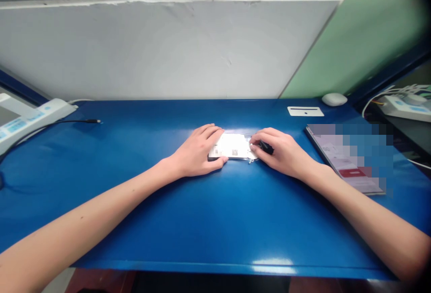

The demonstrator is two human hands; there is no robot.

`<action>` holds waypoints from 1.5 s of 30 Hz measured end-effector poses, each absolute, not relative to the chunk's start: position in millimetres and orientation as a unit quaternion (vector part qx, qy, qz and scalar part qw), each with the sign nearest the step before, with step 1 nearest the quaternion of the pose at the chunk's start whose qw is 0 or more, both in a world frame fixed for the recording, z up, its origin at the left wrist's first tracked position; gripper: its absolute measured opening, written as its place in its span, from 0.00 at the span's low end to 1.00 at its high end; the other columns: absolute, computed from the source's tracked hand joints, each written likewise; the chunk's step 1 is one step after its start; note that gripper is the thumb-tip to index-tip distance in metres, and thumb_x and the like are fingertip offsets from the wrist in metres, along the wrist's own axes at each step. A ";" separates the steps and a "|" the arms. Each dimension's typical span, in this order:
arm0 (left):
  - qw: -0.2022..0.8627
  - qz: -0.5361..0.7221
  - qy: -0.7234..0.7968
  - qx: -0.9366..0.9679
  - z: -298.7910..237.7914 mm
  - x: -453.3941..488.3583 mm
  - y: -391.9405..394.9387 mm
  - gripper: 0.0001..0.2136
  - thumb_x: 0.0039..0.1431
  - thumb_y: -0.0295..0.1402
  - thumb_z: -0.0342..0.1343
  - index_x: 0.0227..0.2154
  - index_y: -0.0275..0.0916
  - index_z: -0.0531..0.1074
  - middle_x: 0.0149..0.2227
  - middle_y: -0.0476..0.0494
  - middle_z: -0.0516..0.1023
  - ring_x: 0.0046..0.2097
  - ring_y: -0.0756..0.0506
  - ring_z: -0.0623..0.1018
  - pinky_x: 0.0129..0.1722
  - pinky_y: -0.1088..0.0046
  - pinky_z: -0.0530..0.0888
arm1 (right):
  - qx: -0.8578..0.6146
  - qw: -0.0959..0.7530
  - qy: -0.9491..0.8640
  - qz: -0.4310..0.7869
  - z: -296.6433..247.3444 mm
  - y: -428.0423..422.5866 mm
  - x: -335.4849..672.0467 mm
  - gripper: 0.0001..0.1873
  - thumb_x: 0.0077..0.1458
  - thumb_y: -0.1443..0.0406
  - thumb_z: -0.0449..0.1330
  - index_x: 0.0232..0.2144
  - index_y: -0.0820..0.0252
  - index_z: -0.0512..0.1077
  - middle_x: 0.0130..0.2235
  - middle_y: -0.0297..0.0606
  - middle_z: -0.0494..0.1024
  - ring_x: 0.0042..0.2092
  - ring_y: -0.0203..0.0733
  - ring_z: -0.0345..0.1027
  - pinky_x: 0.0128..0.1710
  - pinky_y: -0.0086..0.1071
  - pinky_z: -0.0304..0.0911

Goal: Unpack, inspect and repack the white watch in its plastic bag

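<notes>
A flat, white-topped packet (235, 144) with small printed codes lies on the blue table in the middle of the head view. Its right end looks shiny and crinkled, like clear plastic. My left hand (201, 149) grips the packet's left end, fingers over the far side and thumb along the near edge. At the right end, my right hand (276, 149) is closed, with thumb and fingertips pinched close to the crinkled edge. A small black object (266, 147) shows within its curled fingers; most of it is hidden, so I cannot tell its kind.
A tablet-like screen (348, 167), partly pixelated, lies on the right. Behind it are a white slotted plate (305, 111) and a white rounded case (334, 99). On the left, a black cable (77, 121) runs beside a white power strip (37, 120). A grey panel (161, 50) stands behind the table.
</notes>
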State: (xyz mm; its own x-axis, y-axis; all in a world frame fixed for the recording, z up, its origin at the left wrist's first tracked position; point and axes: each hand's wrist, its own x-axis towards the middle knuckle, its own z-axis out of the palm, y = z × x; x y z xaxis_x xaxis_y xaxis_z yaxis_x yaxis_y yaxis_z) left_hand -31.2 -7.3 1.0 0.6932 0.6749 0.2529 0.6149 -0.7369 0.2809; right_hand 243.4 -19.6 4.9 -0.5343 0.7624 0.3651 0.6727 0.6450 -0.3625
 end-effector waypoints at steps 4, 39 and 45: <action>0.102 0.168 0.358 0.913 3.3 -30.5 -6.9 0.29 0.61 0.47 0.55 0.59 0.33 0.61 0.61 0.28 0.66 0.65 0.30 0.63 0.62 0.48 0.63 | -0.415 0.250 -0.868 0.108 6.0 -18.3 245.5 0.06 0.58 0.65 0.58 0.38 0.57 0.73 0.40 0.42 0.80 0.42 0.47 0.74 0.41 0.40 0.70; 0.067 0.182 0.370 0.909 0.4 -27.1 -7.6 0.23 0.64 0.46 0.51 0.55 0.36 0.64 0.57 0.32 0.71 0.61 0.31 0.67 0.60 0.48 0.64 | -0.348 0.257 -0.898 0.082 0.9 -15.5 236.9 0.07 0.62 0.66 0.57 0.40 0.59 0.75 0.57 0.51 0.73 0.64 0.57 0.61 0.59 0.57 0.64; 0.084 0.177 0.373 0.907 1.4 -26.9 -7.2 0.22 0.64 0.45 0.51 0.55 0.36 0.64 0.57 0.33 0.70 0.62 0.32 0.66 0.61 0.50 0.62 | -0.358 0.245 -0.900 0.049 4.5 -15.3 241.5 0.10 0.63 0.63 0.57 0.43 0.61 0.74 0.56 0.54 0.73 0.63 0.59 0.61 0.58 0.57 0.64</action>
